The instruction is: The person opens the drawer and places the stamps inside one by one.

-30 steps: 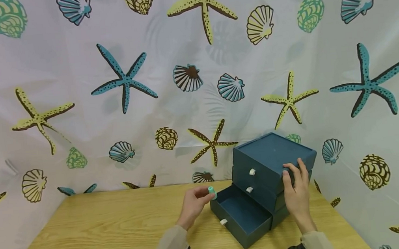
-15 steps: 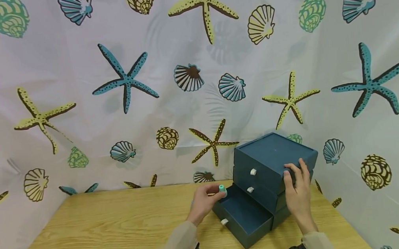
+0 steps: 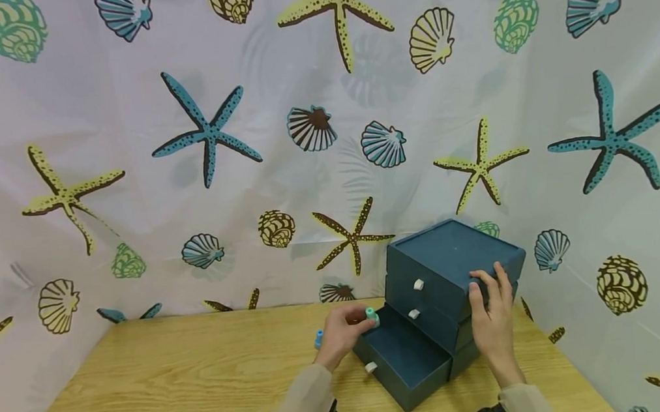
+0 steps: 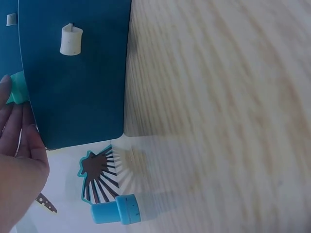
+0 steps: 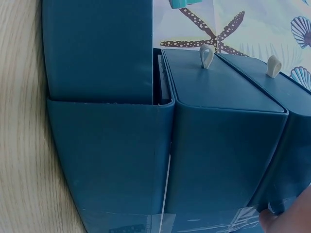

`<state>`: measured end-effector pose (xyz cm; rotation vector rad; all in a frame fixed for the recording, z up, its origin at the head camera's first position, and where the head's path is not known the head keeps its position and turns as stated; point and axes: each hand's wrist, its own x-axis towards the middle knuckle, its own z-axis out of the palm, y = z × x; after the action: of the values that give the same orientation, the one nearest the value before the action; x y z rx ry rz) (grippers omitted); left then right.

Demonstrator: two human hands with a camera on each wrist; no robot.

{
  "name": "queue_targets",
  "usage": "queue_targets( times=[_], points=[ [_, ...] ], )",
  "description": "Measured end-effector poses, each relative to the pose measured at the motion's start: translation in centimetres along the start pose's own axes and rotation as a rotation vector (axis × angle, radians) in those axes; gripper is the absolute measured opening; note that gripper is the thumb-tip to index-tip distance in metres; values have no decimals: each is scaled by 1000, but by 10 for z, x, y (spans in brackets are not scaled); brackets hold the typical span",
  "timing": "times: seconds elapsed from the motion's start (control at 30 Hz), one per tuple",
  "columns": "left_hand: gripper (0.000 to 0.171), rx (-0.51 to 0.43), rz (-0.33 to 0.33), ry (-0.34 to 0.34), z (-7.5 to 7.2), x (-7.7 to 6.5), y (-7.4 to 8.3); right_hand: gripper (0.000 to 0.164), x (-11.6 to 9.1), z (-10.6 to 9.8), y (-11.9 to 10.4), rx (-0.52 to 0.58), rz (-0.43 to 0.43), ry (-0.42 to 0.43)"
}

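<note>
My left hand [image 3: 341,336] pinches a small green stepped cylinder [image 3: 372,317], with a narrow top and wider base, between thumb and fingers. It holds this piece over the back left edge of the pulled-out bottom drawer [image 3: 410,382]. A similar blue cylinder [image 4: 114,210] stands on the table just left of that hand, partly covered by it in the head view. On the right, my right hand [image 3: 493,322] rests its fingers over the top edge of the dark blue drawer box [image 3: 454,247]. One fingertip [image 5: 267,218] shows against the box in the right wrist view.
The two upper drawers are closed, each with a white loop pull [image 3: 418,284]. The bottom drawer's pull [image 3: 370,367] faces the front left. A wooden table [image 3: 174,376] spreads to the left. Behind it hangs a white curtain [image 3: 316,187] printed with shells and starfish.
My left hand has moved right with the green cylinder, from beside the drawer to over its edge. The blue cylinder has come into view behind it. My right hand stays put.
</note>
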<state>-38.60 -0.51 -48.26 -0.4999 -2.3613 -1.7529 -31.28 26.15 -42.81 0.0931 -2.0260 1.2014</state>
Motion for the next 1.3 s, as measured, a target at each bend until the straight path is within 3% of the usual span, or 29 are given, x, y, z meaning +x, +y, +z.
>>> queue_targets(
  times=[0.33, 0.57, 0.8, 1.3],
  points=[
    [23, 61, 13, -53, 3, -2, -9, 33, 0, -1, 2, -5, 2, -1],
    [22, 114, 78, -24, 6, -3, -12, 32, 1, 0, 2, 7, -9, 7],
    [20, 111, 2, -39, 7, -3, -12, 32, 1, 1, 1, 13, -13, 2],
    [23, 107, -54, -64, 6, -1, -9, 31, 1, 0, 3, 18, -17, 6]
  ],
)
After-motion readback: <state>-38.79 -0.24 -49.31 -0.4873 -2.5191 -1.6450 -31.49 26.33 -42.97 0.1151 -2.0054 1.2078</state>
